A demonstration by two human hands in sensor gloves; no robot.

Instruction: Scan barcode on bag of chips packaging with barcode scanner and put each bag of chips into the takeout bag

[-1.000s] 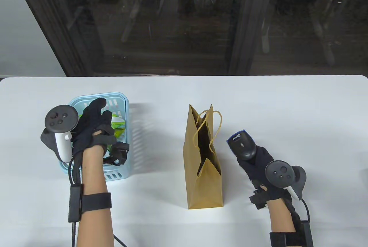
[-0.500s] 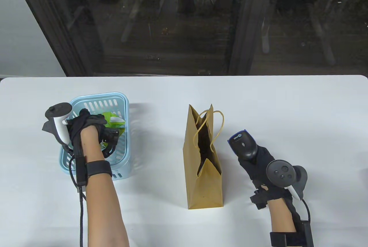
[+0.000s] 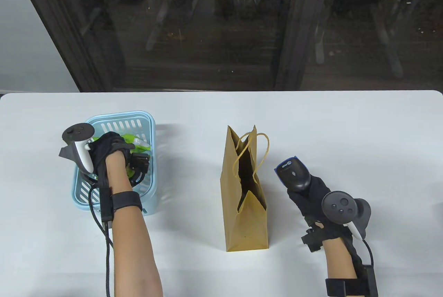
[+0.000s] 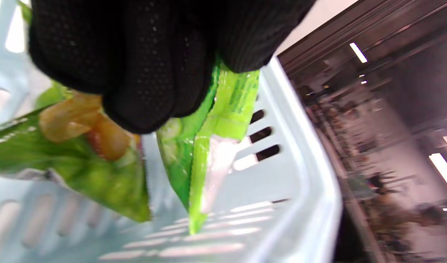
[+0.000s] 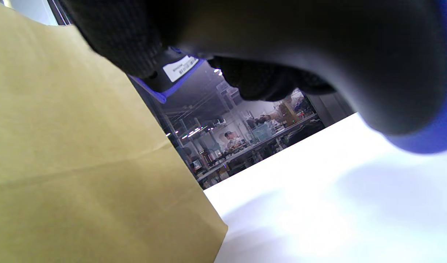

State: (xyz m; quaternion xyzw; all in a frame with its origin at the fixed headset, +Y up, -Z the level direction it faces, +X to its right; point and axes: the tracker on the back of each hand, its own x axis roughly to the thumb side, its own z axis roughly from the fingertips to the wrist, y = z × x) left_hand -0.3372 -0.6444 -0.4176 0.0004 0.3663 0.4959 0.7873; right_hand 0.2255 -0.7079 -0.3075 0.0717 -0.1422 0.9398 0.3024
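Note:
My left hand (image 3: 109, 146) reaches down into the light blue basket (image 3: 145, 120) at the table's left. In the left wrist view its fingers (image 4: 146, 73) pinch the top edge of a green bag of chips (image 4: 208, 146), and a second green bag (image 4: 81, 160) lies beside it in the basket (image 4: 300, 153). The brown paper takeout bag (image 3: 245, 214) stands upright and open in the middle of the table. To its right, my right hand (image 3: 311, 200) grips the dark barcode scanner (image 3: 293, 172), head pointing up and left. The scanner (image 5: 318, 54) hangs close beside the bag's wall (image 5: 81, 146).
The white table (image 3: 346, 131) runs to a far edge below a dark glass wall (image 3: 221, 27). Cables trail from both wrists toward the near edge.
My left hand went from hovering open over the basket to reaching into it and closing on a green chip bag. The right hand with the scanner has stayed put.

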